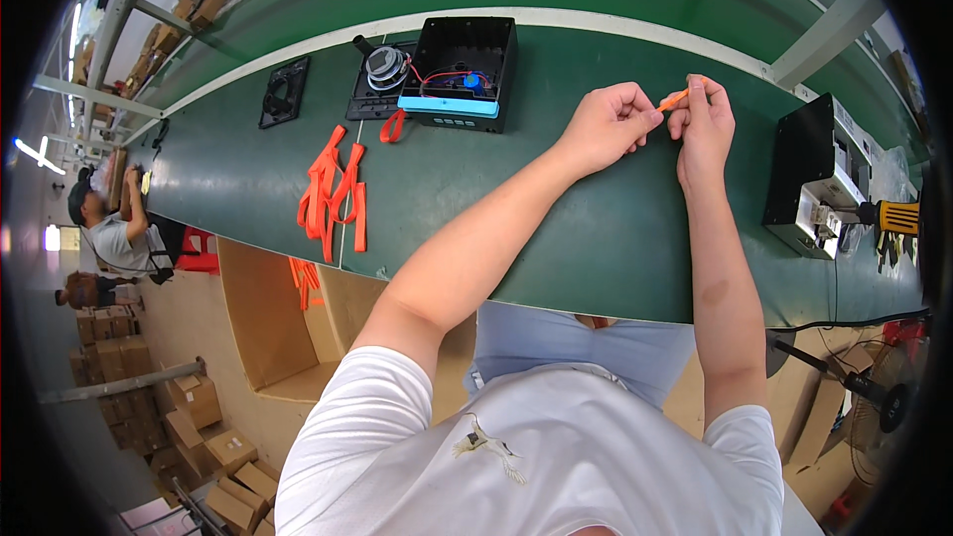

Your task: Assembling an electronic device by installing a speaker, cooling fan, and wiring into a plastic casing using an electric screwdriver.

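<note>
Both my hands are raised over the green bench, close together, with a short orange strap (673, 101) stretched between their fingertips. My left hand (608, 127) pinches its lower end. At the upper end, the thumb and forefinger of my right hand (705, 124) close on it. Left of my hands stands an open black speaker box (465, 50) with a light blue strip along its front edge and wires inside. Beside it a round speaker driver (386, 67) rests on a black panel. A pile of orange-red straps (333, 194) lies nearer to me on the left.
On the right are a black and silver machine (809, 179) and a yellow-black screwdriver (895, 217). A black frame (285, 92) lies at the far left. Below the bench edge stands a cardboard box (263, 323). Another person (124, 228) sits farther left, and a fan (879, 407) stands lower right.
</note>
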The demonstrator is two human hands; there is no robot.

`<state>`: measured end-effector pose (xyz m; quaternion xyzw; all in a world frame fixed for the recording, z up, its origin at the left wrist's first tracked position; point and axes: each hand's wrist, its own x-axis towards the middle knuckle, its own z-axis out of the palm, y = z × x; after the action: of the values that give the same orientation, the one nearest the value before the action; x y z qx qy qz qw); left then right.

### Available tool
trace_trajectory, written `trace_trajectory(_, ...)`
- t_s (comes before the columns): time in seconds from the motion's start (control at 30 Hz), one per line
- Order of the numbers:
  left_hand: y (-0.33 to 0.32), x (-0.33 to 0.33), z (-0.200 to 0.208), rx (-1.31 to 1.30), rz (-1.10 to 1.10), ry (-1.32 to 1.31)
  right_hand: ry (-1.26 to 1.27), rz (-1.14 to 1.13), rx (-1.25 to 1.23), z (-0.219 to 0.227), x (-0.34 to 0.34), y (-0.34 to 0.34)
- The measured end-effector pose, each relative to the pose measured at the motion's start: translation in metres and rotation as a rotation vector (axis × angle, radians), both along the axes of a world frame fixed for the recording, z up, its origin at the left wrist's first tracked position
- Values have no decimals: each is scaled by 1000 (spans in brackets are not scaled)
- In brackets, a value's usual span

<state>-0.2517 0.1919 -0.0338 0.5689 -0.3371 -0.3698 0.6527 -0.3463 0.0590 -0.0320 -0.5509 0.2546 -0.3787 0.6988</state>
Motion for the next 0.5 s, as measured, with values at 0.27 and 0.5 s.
trace_trajectory(0.27,1,-4,0,18,52,-165,-42,10,-13,-4,2,0)
trace_trajectory(0.5,29,-4,45,214,-99,-679,-32,-35,-18,-10,3,-14)
